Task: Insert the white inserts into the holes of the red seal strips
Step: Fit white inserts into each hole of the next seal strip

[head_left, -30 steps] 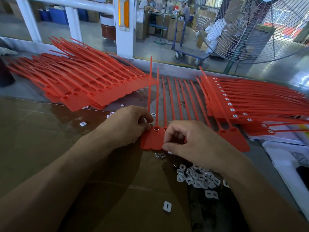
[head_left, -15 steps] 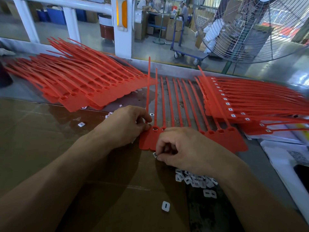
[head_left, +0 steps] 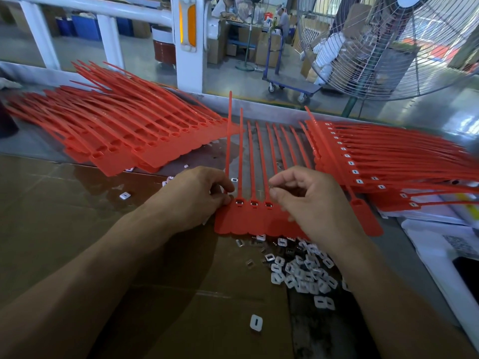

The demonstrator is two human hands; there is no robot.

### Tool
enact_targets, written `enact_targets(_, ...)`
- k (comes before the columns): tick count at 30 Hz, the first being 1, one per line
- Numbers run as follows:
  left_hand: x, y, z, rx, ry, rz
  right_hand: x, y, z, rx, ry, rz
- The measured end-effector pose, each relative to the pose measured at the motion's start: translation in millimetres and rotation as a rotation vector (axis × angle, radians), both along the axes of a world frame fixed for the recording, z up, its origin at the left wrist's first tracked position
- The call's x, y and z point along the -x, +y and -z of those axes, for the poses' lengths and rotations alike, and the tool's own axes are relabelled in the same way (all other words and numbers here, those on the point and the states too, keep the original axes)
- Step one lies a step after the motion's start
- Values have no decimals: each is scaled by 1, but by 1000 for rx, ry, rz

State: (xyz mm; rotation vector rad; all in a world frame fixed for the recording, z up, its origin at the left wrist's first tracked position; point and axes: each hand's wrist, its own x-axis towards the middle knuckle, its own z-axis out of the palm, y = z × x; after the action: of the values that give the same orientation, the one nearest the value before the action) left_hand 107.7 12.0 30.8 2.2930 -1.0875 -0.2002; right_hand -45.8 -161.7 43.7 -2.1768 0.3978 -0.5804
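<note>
Red seal strips (head_left: 259,224) fanned flat, three holes filled by white inserts (head_left: 300,275); left hand (head_left: 191,200) pinching strip edge, right hand (head_left: 311,203) pinching something small, unclear. Cardboard-covered worktop (head_left: 77,229); fan (head_left: 388,45) behind.

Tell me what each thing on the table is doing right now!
Left hand: holds the row's left end.
Right hand: fingers pinched above the row.
Row of red strips: flat; three visible holes filled.
Left red pile: holes empty.
Right red pile: inserts in.
Loose white inserts: heaped, waiting.
</note>
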Motion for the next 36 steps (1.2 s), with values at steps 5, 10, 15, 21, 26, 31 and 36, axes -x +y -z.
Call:
enact_targets(5, 0, 0, 0, 20, 6, 2, 0, -7, 2, -47, 25, 34)
enact_targets(10, 1, 0, 0, 19, 12, -3, 1, -16, 3, -58, 49, 94)
enact_targets(15, 1, 0, 1, 16, 5, -5, 1, -21, 3, -84, 92, 137)
enact_targets(21, 0, 0, 2, 7, 1, -7, 4, -25, 5, 40, 195, 147)
enact_targets(26, 0, 0, 3, 9, -3, -9, 3, -25, 9, 33, 239, 137)
enact_targets(31, 0, 0, 3, 10, -7, -6, 0, -23, 11, 37, 284, 159)
enact_targets(36, 0, 0, 2, 18, -28, 0, -2, -23, 10, 51, 302, 173)
